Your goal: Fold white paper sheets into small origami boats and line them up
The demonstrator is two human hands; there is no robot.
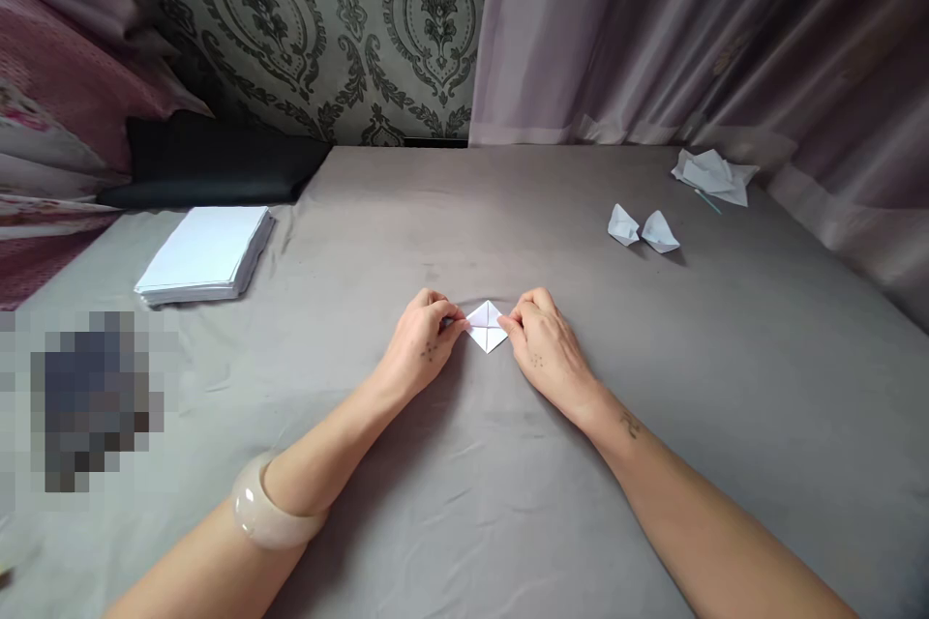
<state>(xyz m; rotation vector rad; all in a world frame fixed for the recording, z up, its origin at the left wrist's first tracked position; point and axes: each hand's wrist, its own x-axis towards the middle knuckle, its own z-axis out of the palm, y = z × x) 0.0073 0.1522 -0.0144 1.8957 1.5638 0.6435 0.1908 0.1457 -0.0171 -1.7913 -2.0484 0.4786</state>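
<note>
A small square of folded white paper (488,327) is held between my two hands, turned so its corners point up, down and sideways. Crease lines cross at its middle. My left hand (427,334) pinches the left corner between thumb and fingers. At the right corner, my right hand (546,337) grips the same paper in a like pinch. Both hands are close to the grey cloth surface (479,484). Beyond my right hand stand two small folded paper shapes, one (622,225) on the left and another (660,232) beside it.
A thick stack of white paper (207,247) lies at the left. Behind it is a folded black cloth (224,160). More folded paper (715,176) is heaped at the far right, with a thin pale stick (707,201) by it. A blurred patch (94,397) covers something at the left.
</note>
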